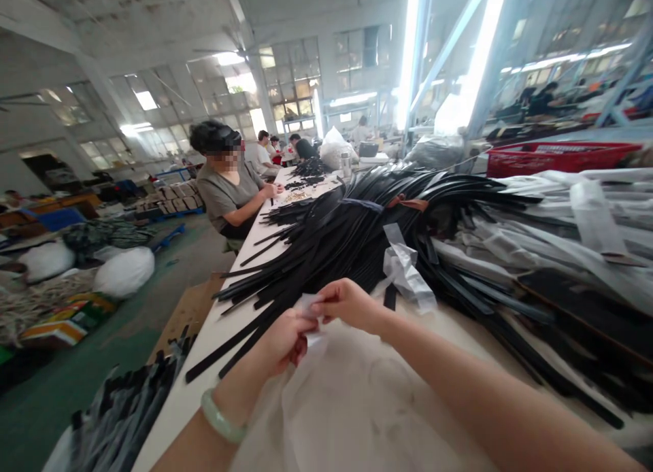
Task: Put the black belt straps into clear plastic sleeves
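Observation:
Both of my hands pinch the top edge of a thin white plastic bag that spreads over the table in front of me. My left hand, with a pale green bangle on its wrist, grips the bag's edge from the left. My right hand pinches the same edge just to the right, fingers closed. Right behind my hands lies a large heap of long black straps fanned across the white table.
White and grey strips pile up on the right, with a red crate behind. A crumpled clear wrapper lies on the straps. A seated person works further down the table. Black straps and white sacks sit on the floor at left.

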Action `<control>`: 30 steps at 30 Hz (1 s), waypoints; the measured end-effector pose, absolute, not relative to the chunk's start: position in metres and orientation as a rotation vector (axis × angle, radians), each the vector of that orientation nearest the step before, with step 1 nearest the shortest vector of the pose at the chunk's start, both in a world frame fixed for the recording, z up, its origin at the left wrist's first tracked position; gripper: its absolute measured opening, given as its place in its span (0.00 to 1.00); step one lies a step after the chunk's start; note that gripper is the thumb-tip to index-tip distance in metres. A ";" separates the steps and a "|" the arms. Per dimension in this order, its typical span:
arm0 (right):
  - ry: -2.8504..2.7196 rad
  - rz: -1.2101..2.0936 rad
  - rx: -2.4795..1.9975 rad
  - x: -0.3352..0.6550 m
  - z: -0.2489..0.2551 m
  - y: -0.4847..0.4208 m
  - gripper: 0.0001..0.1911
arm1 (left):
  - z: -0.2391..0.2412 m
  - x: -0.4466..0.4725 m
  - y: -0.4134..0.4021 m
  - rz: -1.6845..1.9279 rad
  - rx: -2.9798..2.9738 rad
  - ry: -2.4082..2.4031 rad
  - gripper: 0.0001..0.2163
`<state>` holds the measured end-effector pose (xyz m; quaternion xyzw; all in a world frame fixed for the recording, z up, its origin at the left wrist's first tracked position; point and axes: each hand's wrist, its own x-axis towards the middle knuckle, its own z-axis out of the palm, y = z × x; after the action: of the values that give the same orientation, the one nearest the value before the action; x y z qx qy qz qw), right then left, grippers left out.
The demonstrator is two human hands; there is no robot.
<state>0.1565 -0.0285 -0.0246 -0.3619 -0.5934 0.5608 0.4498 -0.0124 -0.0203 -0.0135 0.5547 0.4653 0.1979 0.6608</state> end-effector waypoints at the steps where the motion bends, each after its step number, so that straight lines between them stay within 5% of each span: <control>1: -1.407 1.364 -0.981 0.152 -0.028 -0.028 0.19 | -0.012 -0.016 -0.021 0.405 1.253 1.075 0.08; 6: -1.296 1.383 -1.167 0.136 -0.038 -0.030 0.19 | 0.002 -0.024 -0.019 0.677 1.487 0.975 0.13; 12: -1.480 1.292 -1.172 0.135 -0.042 -0.035 0.15 | -0.012 -0.027 -0.008 0.940 1.596 1.136 0.08; 16: -1.656 0.574 -1.331 0.158 -0.039 -0.018 0.12 | -0.014 -0.038 0.005 1.056 1.606 1.250 0.09; 19: -1.934 0.071 -1.305 0.160 -0.036 -0.006 0.24 | -0.011 -0.045 0.014 1.129 1.551 1.222 0.10; 22: -2.301 -0.038 -1.235 0.143 -0.035 -0.006 0.31 | -0.006 -0.054 0.021 1.245 1.382 1.159 0.13; 30: -2.508 0.020 -1.267 0.148 -0.025 -0.030 0.13 | 0.010 -0.085 0.032 1.412 1.344 1.274 0.21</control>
<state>0.1480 -0.0297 -0.0252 -0.4447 -0.8803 0.0070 0.1649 -0.0849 0.0316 0.0105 0.5300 0.5025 0.5569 0.3955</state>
